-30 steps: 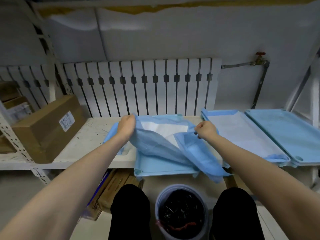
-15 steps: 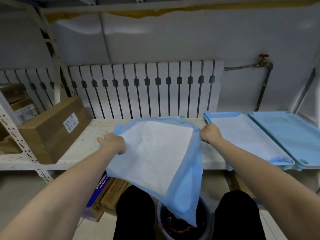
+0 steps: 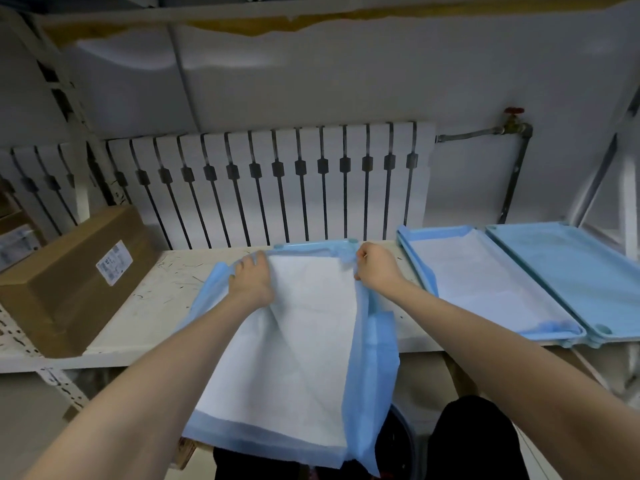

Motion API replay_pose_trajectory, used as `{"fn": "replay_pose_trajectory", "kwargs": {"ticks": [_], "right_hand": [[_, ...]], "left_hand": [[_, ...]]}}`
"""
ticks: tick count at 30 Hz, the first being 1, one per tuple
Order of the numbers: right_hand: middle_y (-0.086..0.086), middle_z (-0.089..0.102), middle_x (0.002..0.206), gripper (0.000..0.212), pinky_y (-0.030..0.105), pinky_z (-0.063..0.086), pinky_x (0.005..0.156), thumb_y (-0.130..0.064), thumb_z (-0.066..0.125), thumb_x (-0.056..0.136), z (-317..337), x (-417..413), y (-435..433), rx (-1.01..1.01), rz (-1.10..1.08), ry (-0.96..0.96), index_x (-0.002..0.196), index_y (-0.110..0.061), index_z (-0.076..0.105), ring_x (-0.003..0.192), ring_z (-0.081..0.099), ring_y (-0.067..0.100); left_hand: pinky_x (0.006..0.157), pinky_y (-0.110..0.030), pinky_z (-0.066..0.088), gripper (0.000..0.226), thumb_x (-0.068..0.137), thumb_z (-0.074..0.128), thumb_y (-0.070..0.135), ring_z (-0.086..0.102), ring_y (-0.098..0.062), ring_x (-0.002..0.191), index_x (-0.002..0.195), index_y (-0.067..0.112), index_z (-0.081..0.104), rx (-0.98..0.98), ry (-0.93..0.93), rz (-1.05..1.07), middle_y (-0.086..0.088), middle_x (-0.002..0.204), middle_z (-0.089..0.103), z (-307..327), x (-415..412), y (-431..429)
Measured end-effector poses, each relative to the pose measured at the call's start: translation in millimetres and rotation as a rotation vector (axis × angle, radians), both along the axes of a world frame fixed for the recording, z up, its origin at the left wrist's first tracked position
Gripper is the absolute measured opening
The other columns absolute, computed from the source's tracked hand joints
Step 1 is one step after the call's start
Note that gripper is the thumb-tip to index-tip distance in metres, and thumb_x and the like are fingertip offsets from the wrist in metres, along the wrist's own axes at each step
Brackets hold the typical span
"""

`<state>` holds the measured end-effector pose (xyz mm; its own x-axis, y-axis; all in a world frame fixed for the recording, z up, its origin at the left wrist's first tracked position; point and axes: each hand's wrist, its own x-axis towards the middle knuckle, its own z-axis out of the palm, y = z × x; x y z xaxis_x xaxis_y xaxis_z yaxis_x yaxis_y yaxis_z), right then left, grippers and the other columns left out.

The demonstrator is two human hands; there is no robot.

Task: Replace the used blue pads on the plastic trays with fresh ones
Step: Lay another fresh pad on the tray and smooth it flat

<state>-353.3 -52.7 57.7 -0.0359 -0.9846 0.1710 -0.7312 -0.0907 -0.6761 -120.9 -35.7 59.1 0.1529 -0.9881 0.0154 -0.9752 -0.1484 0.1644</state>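
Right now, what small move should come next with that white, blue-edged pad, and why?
Probably press the white, blue-edged pad's far corners down into the blue plastic tray. The left hand and right hand are at those corners by the tray's far rim, while the pad's near half hangs off the white shelf, unsupported.
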Motion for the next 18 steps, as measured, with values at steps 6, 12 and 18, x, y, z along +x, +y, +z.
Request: {"fn": "replay_pose_trajectory", "kwargs": {"ticks": [6, 12, 18], "right_hand": [[0.01, 0.058, 0.095, 0.019, 0.033, 0.045, 0.071, -0.004, 0.037, 0.094, 11.9, 6.8, -9.7, -0.15, 0.145, 0.195, 0.092, -0.007, 0.056, 0.084, 0.053, 0.026], [0.002, 0.047, 0.107, 0.016, 0.045, 0.05, 0.076, 0.0, 0.041, 0.09, 33.7, 22.3, -25.8, -0.253, 0.363, 0.477, 0.095, -0.011, 0.052, 0.082, 0.055, 0.027], [0.001, 0.042, 0.129, 0.018, 0.036, 0.047, 0.077, -0.014, 0.047, 0.093, 59.3, 43.3, -29.2, -0.387, 0.558, 0.672, 0.109, -0.01, 0.054, 0.098, 0.053, 0.024]], "left_hand": [[0.108, -0.046, 0.033, 0.097, 0.079, 0.062, 0.008, 0.02, -0.037, 0.138, 0.151, 0.017, -0.003, -0.132, 0.167, 0.121, -0.012, 0.153, 0.013, -4.0, 8.9, -11.5], [0.08, -0.037, 0.047, 0.085, 0.084, 0.057, 0.014, 0.055, -0.033, 0.108, 0.152, 0.027, 0.007, -0.146, 0.399, 0.177, -0.013, 0.123, 0.053, -6.6, 25.3, -29.7], [0.103, -0.036, 0.038, 0.082, 0.073, 0.068, 0.012, 0.038, -0.028, 0.121, 0.145, 0.028, 0.032, -0.37, 0.373, 0.025, -0.01, 0.13, 0.03, 2.5, 12.6, -32.5]]}}
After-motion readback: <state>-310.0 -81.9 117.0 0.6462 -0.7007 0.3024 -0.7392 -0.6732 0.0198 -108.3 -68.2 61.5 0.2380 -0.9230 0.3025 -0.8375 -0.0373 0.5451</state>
